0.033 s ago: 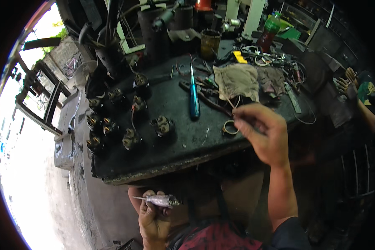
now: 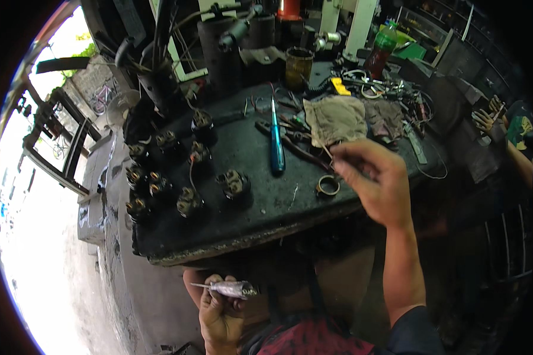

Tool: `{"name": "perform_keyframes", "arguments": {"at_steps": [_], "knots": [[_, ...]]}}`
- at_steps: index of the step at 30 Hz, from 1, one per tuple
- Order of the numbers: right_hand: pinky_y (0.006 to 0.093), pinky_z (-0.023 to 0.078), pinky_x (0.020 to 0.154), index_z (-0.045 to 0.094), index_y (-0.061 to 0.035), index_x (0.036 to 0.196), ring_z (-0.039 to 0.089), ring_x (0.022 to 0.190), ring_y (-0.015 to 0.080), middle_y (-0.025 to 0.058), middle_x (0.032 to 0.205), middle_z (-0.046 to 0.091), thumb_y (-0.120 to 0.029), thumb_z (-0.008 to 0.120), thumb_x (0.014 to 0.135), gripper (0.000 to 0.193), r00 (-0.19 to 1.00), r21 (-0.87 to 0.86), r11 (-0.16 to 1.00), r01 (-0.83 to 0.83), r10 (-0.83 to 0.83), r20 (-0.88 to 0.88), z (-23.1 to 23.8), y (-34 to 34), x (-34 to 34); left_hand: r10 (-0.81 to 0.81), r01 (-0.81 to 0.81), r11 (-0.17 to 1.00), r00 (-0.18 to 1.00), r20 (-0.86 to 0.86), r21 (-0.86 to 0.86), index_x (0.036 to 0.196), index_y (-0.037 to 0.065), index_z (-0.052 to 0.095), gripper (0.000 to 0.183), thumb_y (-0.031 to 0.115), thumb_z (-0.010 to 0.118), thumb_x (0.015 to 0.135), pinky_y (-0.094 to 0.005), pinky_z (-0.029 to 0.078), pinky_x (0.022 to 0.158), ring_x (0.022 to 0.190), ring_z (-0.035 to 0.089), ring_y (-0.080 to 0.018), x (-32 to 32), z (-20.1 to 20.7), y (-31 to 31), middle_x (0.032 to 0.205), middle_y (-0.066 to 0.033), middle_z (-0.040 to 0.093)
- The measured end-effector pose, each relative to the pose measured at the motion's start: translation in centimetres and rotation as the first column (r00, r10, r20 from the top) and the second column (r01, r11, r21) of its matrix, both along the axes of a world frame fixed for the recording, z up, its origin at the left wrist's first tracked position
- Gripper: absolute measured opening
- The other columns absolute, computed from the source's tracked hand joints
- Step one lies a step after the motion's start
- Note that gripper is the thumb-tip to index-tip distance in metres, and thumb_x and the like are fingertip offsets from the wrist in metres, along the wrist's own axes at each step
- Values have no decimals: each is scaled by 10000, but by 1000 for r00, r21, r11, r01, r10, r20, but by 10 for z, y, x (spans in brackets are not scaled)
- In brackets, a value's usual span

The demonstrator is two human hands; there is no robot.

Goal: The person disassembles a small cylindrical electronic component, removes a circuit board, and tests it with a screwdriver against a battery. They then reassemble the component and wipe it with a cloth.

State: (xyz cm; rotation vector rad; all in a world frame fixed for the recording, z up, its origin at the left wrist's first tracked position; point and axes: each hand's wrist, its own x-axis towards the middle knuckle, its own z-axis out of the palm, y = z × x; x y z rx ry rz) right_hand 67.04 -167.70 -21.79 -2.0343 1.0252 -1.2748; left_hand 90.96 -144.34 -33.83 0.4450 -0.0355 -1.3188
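Observation:
My left hand (image 2: 222,313) is closed around a silvery cylindrical part (image 2: 231,289) with a thin shaft out one end, below the bench's near edge. Over the bench's right half, my right hand (image 2: 376,180) has its thumb and fingers pinched together. A thin pale strip (image 2: 324,149) meets those fingertips; whether they grip it cannot be made out. Just left of the hand lies a metal ring (image 2: 327,185). Pliers (image 2: 302,148) with dark handles and a blue-handled screwdriver (image 2: 277,145) lie farther left. A tan cloth (image 2: 336,118) is beyond the fingers.
Several round dark parts with metal terminals (image 2: 234,183) stand on the left of the dark bench (image 2: 219,236). At the back are a jar (image 2: 299,68), a green-topped bottle (image 2: 382,47) and a tangle of wires and tools (image 2: 391,86). Another person's hands (image 2: 488,118) show at far right.
The view has shifted slightly. My right hand sits a little farther from the metal ring, which now shows more fully. My left hand keeps the silvery part in much the same pose.

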Motion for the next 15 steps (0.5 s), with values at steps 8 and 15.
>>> {"name": "perform_keyframes", "arguments": {"at_steps": [8,15], "knots": [[459,562,794,741,-6,941,704,932,380,210,948,723,-108,683,781,198,469,-165,986,3,-146,-871,23,-94,63,-18,17,999,1000,22,52,1282,76,526,279,167,566,1022,-329,622,723,850,701,-214,10,-9,1,1238,-141,645],[449,573,757,741,17,885,712,917,388,235,963,724,-41,659,734,182,360,-91,995,40,-99,-928,0,-125,73,-49,47,998,998,26,44,1261,81,556,275,198,586,1015,-316,610,697,938,676,-227,8,-8,6,1199,-114,630]]}}
